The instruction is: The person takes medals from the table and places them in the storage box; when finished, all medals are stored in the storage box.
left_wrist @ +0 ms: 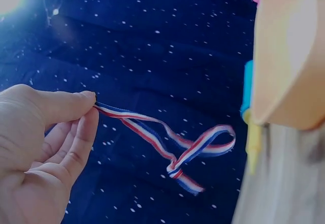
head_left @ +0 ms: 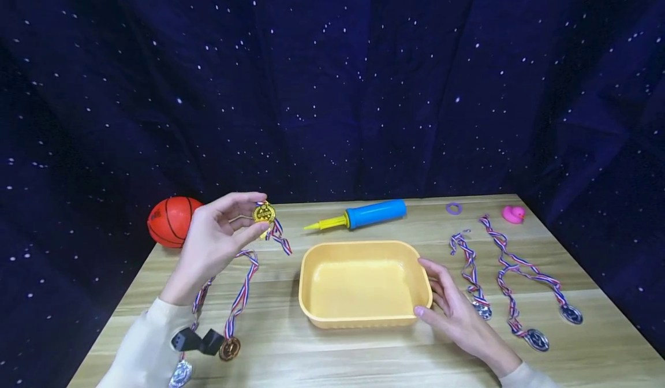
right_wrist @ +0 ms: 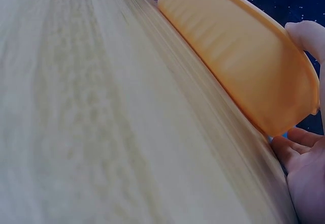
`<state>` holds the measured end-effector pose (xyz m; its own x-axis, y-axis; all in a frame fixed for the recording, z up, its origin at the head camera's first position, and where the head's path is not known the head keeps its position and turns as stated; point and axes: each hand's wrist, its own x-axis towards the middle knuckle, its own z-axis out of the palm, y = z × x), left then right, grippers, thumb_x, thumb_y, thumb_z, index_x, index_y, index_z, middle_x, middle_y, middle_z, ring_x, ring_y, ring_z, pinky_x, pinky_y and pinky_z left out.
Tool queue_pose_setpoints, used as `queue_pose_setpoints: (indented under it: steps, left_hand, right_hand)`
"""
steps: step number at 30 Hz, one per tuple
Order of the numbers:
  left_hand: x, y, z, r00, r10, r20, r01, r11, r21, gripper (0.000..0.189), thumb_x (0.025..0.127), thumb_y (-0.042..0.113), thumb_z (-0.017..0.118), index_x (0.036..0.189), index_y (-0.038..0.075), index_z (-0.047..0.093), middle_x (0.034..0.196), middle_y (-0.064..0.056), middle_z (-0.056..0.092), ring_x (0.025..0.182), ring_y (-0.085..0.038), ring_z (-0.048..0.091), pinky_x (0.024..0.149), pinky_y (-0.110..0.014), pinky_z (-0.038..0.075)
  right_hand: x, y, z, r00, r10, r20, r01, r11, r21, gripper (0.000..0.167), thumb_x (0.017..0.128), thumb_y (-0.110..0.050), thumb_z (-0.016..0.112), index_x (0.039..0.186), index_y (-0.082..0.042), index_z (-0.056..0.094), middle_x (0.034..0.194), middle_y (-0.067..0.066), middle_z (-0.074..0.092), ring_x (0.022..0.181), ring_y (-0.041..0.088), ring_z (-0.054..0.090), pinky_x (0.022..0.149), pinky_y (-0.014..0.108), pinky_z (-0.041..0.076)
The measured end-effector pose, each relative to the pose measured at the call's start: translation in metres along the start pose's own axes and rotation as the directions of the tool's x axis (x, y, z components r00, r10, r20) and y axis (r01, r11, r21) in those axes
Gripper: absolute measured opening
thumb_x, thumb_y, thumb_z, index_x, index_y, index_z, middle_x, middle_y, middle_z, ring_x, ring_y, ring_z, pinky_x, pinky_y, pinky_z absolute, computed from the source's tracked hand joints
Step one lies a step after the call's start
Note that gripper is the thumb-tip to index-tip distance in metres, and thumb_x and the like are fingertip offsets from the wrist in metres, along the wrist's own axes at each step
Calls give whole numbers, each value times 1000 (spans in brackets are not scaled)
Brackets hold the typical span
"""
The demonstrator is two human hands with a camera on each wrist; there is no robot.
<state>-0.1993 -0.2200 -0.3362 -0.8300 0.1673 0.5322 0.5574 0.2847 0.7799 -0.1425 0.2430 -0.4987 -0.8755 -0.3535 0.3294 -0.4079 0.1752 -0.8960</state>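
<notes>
Between thumb and fingers, my left hand [head_left: 210, 235] pinches a gold medal [head_left: 264, 213] above the left part of the table. Its red, white and blue ribbon [left_wrist: 157, 145] dangles with a loop and a knotted end in the left wrist view; the medal's disc is mostly hidden there. A yellow plastic basin [head_left: 358, 322] stands on the table with nothing inside. At its right end my right hand [head_left: 457, 319] holds it, thumb on the front corner of the rim and fingers along the outer wall. The right wrist view shows fingertips [right_wrist: 285, 150] by the basin's lower edge.
Left lie a bronze medal [head_left: 230, 349] and a silver medal [head_left: 180, 373], near a red basketball [head_left: 168, 222]. Behind the basin is a blue and yellow hand pump [head_left: 375, 213]. Several silver medals [head_left: 535, 339], a purple ring [head_left: 454, 208] and a pink duck [head_left: 513, 214] lie right.
</notes>
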Motion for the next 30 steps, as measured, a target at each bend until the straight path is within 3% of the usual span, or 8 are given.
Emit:
queue_pose_setpoints:
  steps: [5,12,21,27,30]
  left_hand:
    - [19,11,7,1000,29,9,-28,999,-28,54,84,-14,90,134,2,76,118,-15,81,101,-16,78,90,-26,67]
    - [36,24,30,997,54,52,-48,994,-101,53,81,-16,91,130,1,77,108,-17,81,91,-19,78,86,-30,68]
    - [43,33,66,990,32,138,-13,991,-136,52,78,-12,96,125,4,80,107,-13,82,92,-23,81,85,-35,70]
    - [46,33,90,978,0,210,29,991,-134,50,77,-9,98,120,9,81,103,-7,83,92,-25,81,84,-37,70]
    - [47,32,104,971,-7,238,42,989,-144,49,77,-9,98,119,8,81,102,-7,82,91,-24,80,85,-37,70]
  right_hand:
    - [-1,1,0,1000,3,1,-3,1000,2,82,104,0,73,173,-13,29,174,20,35,147,9,54,121,16,41]
    - [0,0,0,1000,0,-1,0,1000,3,82,104,1,73,172,-12,30,173,21,36,149,20,55,121,16,43]
    - [1,0,0,1000,-10,0,10,1000,2,83,104,1,73,172,-11,29,174,22,35,149,15,54,121,16,42]
    - [1,0,0,1000,-16,8,16,1000,3,83,104,1,73,172,-12,29,174,22,34,148,9,53,121,16,42]
    - [1,0,0,1000,-19,6,19,1000,-1,83,103,1,74,173,-12,29,174,22,34,149,12,54,122,16,41]
